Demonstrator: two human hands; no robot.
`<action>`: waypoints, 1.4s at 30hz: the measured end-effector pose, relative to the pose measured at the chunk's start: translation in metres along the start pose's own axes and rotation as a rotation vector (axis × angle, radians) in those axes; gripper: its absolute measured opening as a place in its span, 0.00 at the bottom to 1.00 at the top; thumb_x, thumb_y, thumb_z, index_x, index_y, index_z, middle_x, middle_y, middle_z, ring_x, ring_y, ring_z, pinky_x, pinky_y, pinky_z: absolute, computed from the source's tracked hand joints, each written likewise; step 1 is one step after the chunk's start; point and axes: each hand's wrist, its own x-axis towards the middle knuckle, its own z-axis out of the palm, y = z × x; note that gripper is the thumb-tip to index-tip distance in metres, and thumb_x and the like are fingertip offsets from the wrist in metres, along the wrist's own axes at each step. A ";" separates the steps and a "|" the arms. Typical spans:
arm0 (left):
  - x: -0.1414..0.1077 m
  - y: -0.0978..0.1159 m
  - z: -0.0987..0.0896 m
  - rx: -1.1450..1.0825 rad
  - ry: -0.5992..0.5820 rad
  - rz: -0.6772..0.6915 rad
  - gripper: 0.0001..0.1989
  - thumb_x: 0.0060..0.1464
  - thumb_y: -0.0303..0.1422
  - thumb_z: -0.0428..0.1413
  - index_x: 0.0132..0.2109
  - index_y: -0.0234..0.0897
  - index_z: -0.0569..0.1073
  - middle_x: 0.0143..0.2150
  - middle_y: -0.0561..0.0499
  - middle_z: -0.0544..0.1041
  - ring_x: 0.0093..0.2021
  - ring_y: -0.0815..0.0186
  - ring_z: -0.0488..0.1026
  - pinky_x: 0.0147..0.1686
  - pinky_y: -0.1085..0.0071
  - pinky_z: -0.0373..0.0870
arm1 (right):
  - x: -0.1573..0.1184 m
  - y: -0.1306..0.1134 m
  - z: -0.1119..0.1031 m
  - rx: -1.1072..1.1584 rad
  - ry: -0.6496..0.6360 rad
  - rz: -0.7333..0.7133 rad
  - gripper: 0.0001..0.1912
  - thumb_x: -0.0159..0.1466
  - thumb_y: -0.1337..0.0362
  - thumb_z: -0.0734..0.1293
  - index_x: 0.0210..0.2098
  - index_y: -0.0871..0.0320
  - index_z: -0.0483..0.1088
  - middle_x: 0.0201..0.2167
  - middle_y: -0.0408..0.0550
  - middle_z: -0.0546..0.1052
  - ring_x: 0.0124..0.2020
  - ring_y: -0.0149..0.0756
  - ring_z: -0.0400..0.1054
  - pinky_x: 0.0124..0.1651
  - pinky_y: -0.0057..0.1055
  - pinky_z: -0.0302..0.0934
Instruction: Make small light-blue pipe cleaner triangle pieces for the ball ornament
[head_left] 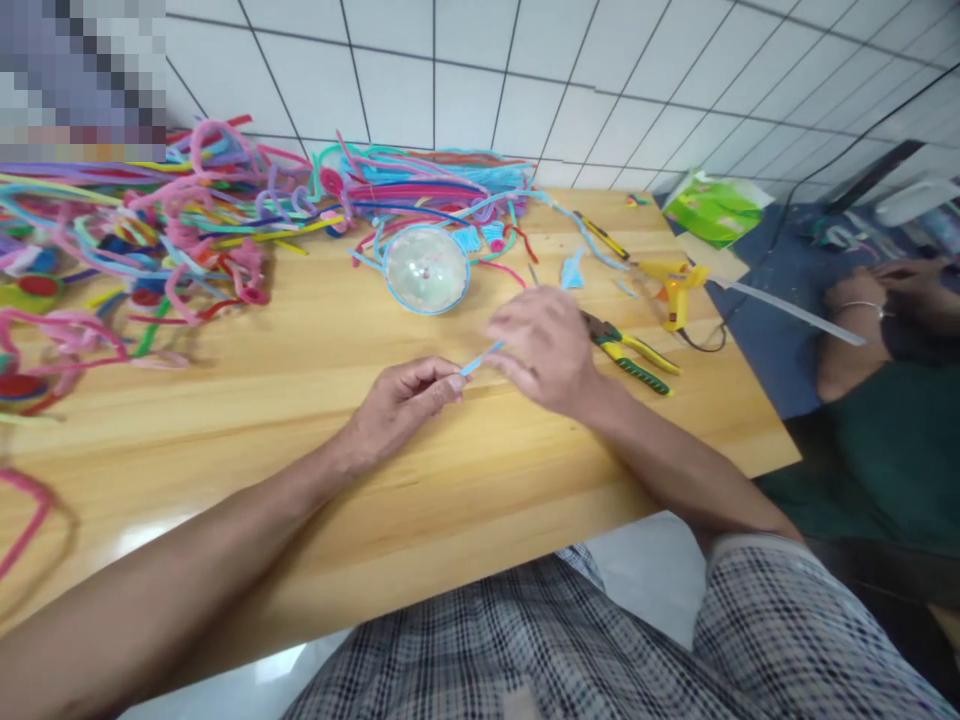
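Observation:
My left hand (409,405) pinches a short light-blue pipe cleaner (480,361) between thumb and fingers, low over the wooden table. At its far end is my right hand (546,345), smeared by motion; whether its fingers grip the piece does not show. Just beyond both hands lies a clear round dome (426,270) edged in blue pipe cleaner. Pliers (634,355) with yellow and green handles rest right of my right hand. A small blue pipe-cleaner shape (572,270) sits behind that hand.
Pipe cleaners (187,220) in many colours pile up at the left and back of the wooden table (300,530). A yellow glue gun (677,290), a yellow-black cutter (602,237) and a green packet (712,208) lie right. Another person's arm (855,330) is beyond the right edge.

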 end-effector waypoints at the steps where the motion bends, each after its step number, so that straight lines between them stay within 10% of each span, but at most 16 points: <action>1: 0.000 -0.001 0.001 -0.005 0.051 0.028 0.16 0.69 0.46 0.67 0.40 0.39 0.86 0.32 0.53 0.78 0.30 0.69 0.69 0.34 0.70 0.68 | 0.001 0.013 -0.006 -0.053 0.003 0.151 0.19 0.83 0.49 0.62 0.58 0.46 0.82 0.53 0.53 0.88 0.58 0.51 0.80 0.67 0.54 0.71; 8: 0.005 -0.012 0.003 0.026 0.211 0.152 0.11 0.65 0.43 0.69 0.41 0.41 0.90 0.32 0.52 0.78 0.33 0.67 0.71 0.37 0.69 0.68 | 0.002 0.124 -0.009 -0.193 -0.362 1.053 0.18 0.77 0.59 0.68 0.59 0.61 0.80 0.59 0.64 0.86 0.59 0.55 0.80 0.63 0.47 0.72; 14: 0.005 -0.012 0.006 0.065 0.125 0.119 0.15 0.66 0.46 0.67 0.40 0.40 0.88 0.35 0.50 0.83 0.36 0.64 0.77 0.39 0.68 0.72 | 0.014 0.144 0.009 -0.150 -0.509 1.132 0.09 0.68 0.62 0.76 0.47 0.58 0.81 0.53 0.60 0.88 0.55 0.54 0.79 0.58 0.42 0.69; 20: 0.005 -0.008 0.008 0.091 0.132 0.110 0.15 0.66 0.45 0.64 0.38 0.39 0.86 0.34 0.51 0.82 0.34 0.65 0.76 0.38 0.67 0.70 | 0.019 0.127 -0.012 0.338 -0.274 1.227 0.11 0.64 0.70 0.76 0.28 0.54 0.74 0.26 0.43 0.75 0.29 0.36 0.64 0.37 0.36 0.61; 29: 0.002 -0.008 0.012 0.209 0.142 0.284 0.12 0.70 0.37 0.61 0.40 0.37 0.85 0.33 0.51 0.82 0.33 0.67 0.75 0.36 0.70 0.69 | -0.011 0.006 -0.001 1.006 -0.487 1.039 0.25 0.55 0.42 0.85 0.34 0.54 0.78 0.26 0.44 0.80 0.25 0.34 0.70 0.28 0.31 0.64; 32: 0.000 -0.010 0.015 0.269 0.096 0.299 0.11 0.71 0.35 0.60 0.41 0.36 0.85 0.35 0.50 0.85 0.33 0.67 0.77 0.36 0.71 0.69 | -0.018 -0.012 0.006 0.804 -0.482 0.869 0.18 0.62 0.48 0.81 0.41 0.53 0.78 0.33 0.46 0.85 0.30 0.36 0.74 0.34 0.34 0.69; 38: -0.005 -0.012 0.016 0.482 0.108 0.343 0.10 0.70 0.30 0.59 0.40 0.37 0.84 0.34 0.50 0.84 0.31 0.67 0.76 0.34 0.71 0.67 | -0.025 -0.029 -0.021 0.150 -0.055 0.315 0.05 0.72 0.65 0.75 0.47 0.52 0.78 0.39 0.46 0.84 0.31 0.37 0.73 0.40 0.39 0.70; 42: -0.006 -0.014 0.016 0.532 0.124 0.361 0.10 0.72 0.32 0.60 0.41 0.38 0.84 0.32 0.51 0.82 0.31 0.67 0.76 0.34 0.70 0.66 | -0.019 -0.039 -0.027 0.056 -0.121 -0.008 0.12 0.78 0.64 0.71 0.60 0.51 0.77 0.59 0.55 0.85 0.57 0.52 0.79 0.59 0.50 0.72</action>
